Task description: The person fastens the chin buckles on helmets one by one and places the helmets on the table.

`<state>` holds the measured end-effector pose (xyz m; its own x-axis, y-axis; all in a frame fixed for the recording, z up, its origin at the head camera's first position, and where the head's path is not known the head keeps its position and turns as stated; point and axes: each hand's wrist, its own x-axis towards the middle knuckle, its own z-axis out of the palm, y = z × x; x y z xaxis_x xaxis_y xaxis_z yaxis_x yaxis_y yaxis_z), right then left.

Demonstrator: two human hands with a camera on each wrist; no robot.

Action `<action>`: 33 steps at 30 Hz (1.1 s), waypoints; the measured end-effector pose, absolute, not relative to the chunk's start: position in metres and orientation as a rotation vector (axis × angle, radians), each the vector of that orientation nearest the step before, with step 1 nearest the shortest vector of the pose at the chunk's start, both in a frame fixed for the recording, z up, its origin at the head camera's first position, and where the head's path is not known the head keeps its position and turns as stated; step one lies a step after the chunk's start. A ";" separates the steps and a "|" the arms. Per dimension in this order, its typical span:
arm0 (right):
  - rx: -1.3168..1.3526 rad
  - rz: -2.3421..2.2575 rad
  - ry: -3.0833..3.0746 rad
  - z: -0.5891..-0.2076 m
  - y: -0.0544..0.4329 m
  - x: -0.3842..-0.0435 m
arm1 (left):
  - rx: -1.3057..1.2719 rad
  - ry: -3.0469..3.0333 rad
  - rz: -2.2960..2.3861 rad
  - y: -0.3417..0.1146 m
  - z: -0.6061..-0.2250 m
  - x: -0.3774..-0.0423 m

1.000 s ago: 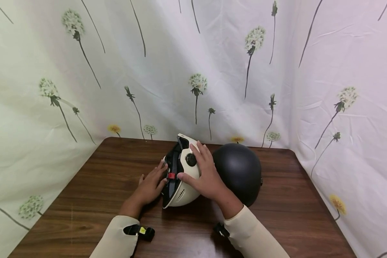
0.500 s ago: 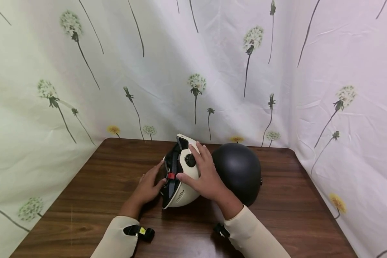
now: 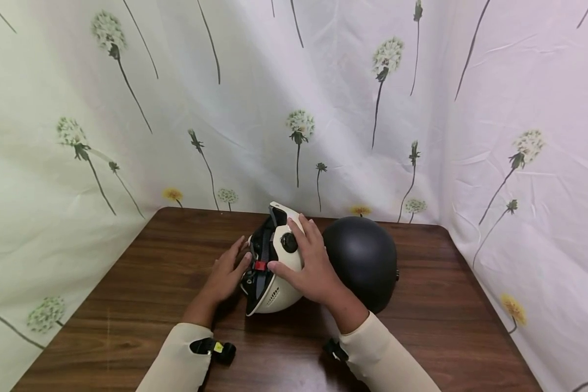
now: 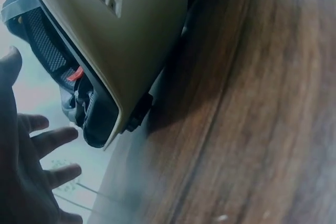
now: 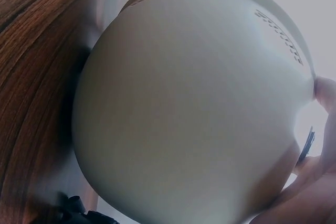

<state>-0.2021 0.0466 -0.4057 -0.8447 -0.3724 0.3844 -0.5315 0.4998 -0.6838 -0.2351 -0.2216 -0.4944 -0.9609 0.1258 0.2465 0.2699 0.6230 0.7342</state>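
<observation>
A cream helmet (image 3: 285, 296) lies on its side on the table, its dark-lined opening turned toward my left hand. A red buckle (image 3: 261, 265) on a grey strap crosses that opening. My right hand (image 3: 314, 269) rests on the helmet's upper side, fingers extended beside a round black knob (image 3: 289, 243), thumb toward the rim. My left hand (image 3: 225, 275) is at the opening, thumb raised and fingers spread; in the left wrist view its fingers (image 4: 55, 140) extend by the lining. The right wrist view shows mostly the smooth cream shell (image 5: 189, 103).
A matte black helmet (image 3: 362, 264), dome up, stands close behind my right hand. Both are on a dark wood-grain table (image 3: 142, 305), backed by a white curtain (image 3: 255, 109) printed with dandelions. A black strap (image 3: 220, 351) sits at my left wrist.
My left hand has drawn back a little from the helmet's opening and its fingers have shifted up along the rim. My right hand and both helmets stay nearly where they were.
</observation>
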 end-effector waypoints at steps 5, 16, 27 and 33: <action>0.779 1.256 -2.547 -0.406 0.046 -0.202 | -0.301 -2.692 -1.144 -0.221 -0.491 -0.234; 0.783 1.263 -2.562 -0.406 0.046 -0.202 | -0.331 -2.750 -1.081 -0.220 -0.488 -0.231; 0.786 1.201 -2.581 -0.408 0.045 -0.206 | -0.367 -2.756 -1.110 -0.211 -0.497 -0.233; 0.806 1.286 -2.541 -0.409 0.050 -0.211 | -0.339 -2.808 -1.170 -0.205 -0.500 -0.232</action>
<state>-0.2108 0.0497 -0.4093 -0.8365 -0.3849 0.3900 -0.5422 0.4787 -0.6906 -0.2317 -0.2050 -0.4999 -0.9724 0.1719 0.1580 0.2332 0.6837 0.6915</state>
